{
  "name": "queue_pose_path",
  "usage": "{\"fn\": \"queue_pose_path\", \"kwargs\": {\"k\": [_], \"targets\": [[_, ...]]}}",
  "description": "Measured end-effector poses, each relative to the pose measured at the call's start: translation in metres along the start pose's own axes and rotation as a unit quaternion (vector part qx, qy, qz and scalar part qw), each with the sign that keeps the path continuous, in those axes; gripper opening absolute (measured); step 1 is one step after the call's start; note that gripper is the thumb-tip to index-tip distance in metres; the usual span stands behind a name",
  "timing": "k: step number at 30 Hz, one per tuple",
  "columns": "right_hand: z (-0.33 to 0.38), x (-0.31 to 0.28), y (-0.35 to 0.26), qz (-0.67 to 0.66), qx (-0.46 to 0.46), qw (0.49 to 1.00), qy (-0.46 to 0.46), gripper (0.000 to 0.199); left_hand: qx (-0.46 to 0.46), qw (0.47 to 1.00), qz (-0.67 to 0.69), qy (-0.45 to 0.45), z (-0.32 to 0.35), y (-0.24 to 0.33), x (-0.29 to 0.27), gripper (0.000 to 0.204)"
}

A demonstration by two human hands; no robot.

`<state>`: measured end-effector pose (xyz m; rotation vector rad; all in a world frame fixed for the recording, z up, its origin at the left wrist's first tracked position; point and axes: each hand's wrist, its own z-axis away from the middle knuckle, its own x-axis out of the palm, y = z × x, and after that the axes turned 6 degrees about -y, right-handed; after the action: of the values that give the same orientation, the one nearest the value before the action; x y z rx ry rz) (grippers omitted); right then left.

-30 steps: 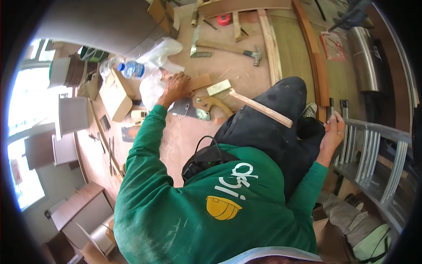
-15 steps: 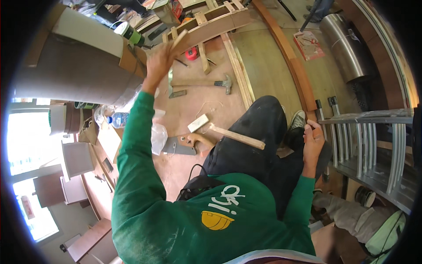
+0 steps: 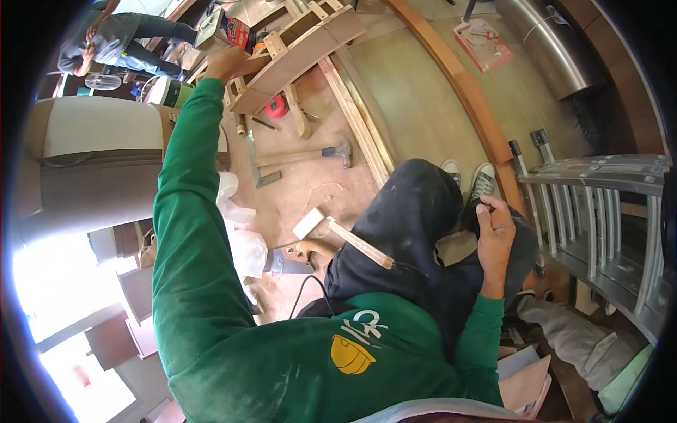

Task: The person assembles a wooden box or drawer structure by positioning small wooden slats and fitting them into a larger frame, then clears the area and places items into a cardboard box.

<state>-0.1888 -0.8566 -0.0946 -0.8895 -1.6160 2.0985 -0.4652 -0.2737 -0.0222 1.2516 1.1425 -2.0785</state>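
Observation:
At the far left, my left hand (image 3: 227, 65) is closed round a short wooden strip (image 3: 254, 65), beside a curved wooden frame (image 3: 300, 56) with small cross blocks. Much of the strip is hidden by the hand. My right hand (image 3: 496, 236) is raised over my right leg, thumb and fingertips pinched together; whatever they hold is too small to name. A pale wooden stick (image 3: 360, 243) rests against my left thigh, its end by a white block (image 3: 308, 223); I cannot tell whether they are joined. Nearer the frame lie a claw hammer (image 3: 296, 156) and a try square (image 3: 268, 178).
A red tape measure (image 3: 276, 106), a pencil (image 3: 264, 124) and a handsaw (image 3: 307, 249) lie on the board. Long timber (image 3: 451, 77) runs along the floor. A metal ladder (image 3: 592, 176) stands at the right. Another person (image 3: 127, 35) is at the far left.
My left hand has moved farther out and left, carrying the strip to the frame's near end. My view has turned, bringing another person into sight. The right hand stays pinched.

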Motion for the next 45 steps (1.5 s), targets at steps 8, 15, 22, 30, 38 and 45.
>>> {"fn": "queue_pose_path", "kwargs": {"k": [8, 15, 22, 30, 38, 45], "targets": [[-0.005, 0.006, -0.005, 0.006, 0.010, 1.000, -0.014, 0.017, 0.100, 0.975, 0.093, 0.177, -0.038, -0.033, 0.054, 0.040], [0.000, 0.002, 0.004, -0.025, 0.042, 0.999, -0.011, 0.018, 0.107, 0.898, 0.292, 0.312, 0.105, -0.039, 0.035, 0.029], [0.000, -0.006, 0.012, -0.258, 0.102, 0.961, -0.021, 0.020, -0.068, 0.843, 0.506, 0.168, 0.329, -0.001, 0.154, 0.035], [-0.056, -0.074, 0.016, -0.407, 0.160, 0.891, -0.126, 0.028, -0.095, 0.836, 0.540, 0.016, 0.449, 0.096, 0.234, 0.046], [-0.095, -0.104, 0.063, -0.380, 0.144, 0.907, -0.110, 0.034, -0.186, 0.944, 0.274, -0.011, 0.466, 0.062, 0.277, 0.058], [-0.083, -0.101, 0.050, -0.371, 0.105, 0.918, -0.097, 0.034, -0.210, 0.934, 0.284, -0.059, 0.544, 0.006, 0.271, 0.066]]}}
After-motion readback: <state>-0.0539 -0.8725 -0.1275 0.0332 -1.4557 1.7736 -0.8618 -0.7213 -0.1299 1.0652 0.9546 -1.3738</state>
